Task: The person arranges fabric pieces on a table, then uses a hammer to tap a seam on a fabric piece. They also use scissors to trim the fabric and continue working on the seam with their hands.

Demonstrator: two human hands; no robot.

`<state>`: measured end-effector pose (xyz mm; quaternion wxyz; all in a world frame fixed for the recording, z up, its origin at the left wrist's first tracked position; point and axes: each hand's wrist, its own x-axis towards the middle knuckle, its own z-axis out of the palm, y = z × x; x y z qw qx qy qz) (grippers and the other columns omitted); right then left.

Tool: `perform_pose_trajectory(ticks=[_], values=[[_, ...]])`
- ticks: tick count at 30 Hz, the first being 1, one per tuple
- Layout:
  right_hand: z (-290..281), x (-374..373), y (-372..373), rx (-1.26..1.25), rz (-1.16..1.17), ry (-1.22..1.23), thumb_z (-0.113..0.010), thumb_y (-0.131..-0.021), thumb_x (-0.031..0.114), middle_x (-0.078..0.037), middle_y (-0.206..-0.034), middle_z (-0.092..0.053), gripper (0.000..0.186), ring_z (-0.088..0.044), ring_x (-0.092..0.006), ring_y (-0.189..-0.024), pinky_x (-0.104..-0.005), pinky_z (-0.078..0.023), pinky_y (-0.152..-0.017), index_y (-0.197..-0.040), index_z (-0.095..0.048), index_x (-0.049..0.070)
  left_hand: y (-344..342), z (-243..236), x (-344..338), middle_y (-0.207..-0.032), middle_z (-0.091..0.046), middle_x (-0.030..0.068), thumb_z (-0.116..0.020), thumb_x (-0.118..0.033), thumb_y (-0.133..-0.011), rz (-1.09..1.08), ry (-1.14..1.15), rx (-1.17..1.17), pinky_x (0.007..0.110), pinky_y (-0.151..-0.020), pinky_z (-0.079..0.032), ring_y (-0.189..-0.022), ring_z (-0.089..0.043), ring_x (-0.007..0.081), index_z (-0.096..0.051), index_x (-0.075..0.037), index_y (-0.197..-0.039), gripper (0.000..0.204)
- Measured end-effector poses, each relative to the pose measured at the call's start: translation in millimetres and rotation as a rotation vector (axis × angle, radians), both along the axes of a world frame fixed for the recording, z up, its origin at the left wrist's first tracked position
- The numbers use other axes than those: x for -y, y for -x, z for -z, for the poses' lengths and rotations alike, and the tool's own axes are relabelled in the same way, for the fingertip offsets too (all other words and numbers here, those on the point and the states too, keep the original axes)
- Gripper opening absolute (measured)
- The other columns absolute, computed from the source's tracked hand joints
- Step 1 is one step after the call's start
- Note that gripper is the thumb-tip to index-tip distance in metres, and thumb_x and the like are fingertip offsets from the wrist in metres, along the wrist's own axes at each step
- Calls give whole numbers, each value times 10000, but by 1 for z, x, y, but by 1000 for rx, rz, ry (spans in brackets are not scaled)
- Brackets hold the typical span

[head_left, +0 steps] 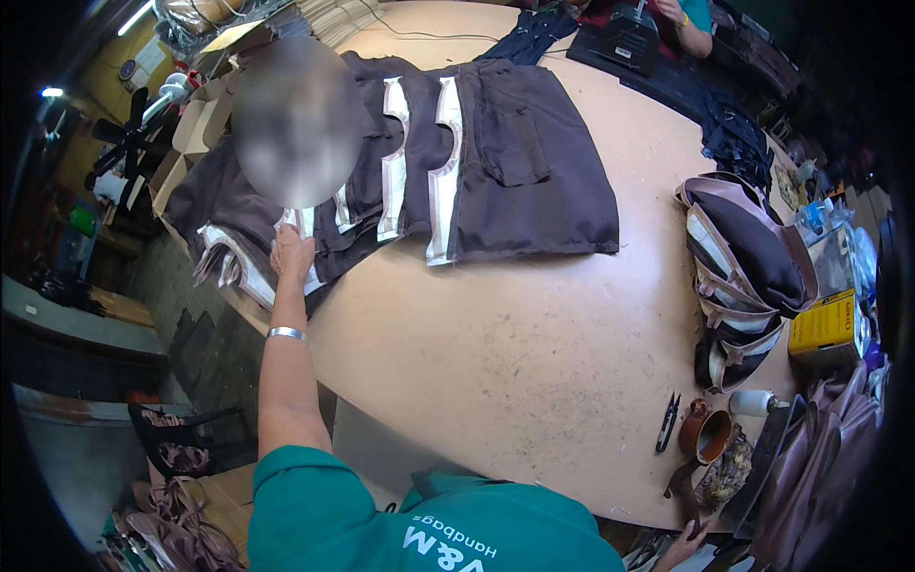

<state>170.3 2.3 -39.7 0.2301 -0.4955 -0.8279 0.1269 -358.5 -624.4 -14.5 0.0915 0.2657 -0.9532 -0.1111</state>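
Note:
On the left of the table lies a row of dark brown fabric panels [534, 214] with white, notched edge strips. They overlap like lining pieces, and one has a stitched pocket. My left hand [291, 253] reaches up to the near left panels, its fingers closed on a white-edged fabric panel [303, 221]. A blurred patch hides the fabric just beyond it. Low at the right, my right hand [681, 550] shows only in part beside the table edge. Its fingers pinch the lower end of a brown strip [682, 488] that hangs beside a brown cup [705, 434].
Folded brown-and-white bag parts [739, 276] stand at the right, near a yellow can [825, 326]. Black thread snips [668, 422] and a white bottle [756, 402] lie by the cup. Across the table another person's arm [691, 33] is beside a black machine [620, 43]. Cardboard boxes [203, 124] stand left.

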Motion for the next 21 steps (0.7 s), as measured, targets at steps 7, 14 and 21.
perform_pose_trajectory(ticks=[7,14,21], values=[[6,-1,6,90,-96,107,-570,-786,134,-179,-1236,-424,436,-368,-318,-1158,-389,-273,-974,-1195,-465,21,28,61,63,-773,-565,65,-525,-89,-667,345,-560,-152,289,-615,-420,-684,-514,155,-565,60,-886,268],[9,-5,17,212,-107,-51,-648,-701,166,-170,-1171,-437,536,-347,-328,-1144,-411,-280,-969,-1175,-445,19,49,70,84,-833,-582,93,-589,-131,-712,111,-419,-187,295,-700,-429,-741,-537,170,-561,28,-944,283],[45,-44,10,147,-9,-95,-653,-735,199,-200,-1195,-457,538,-405,-327,-1122,-390,-293,-964,-1185,-448,-12,57,42,55,-800,-599,120,-541,-204,-690,123,-174,-158,352,-748,-427,-781,-564,238,-592,-45,-895,264]])
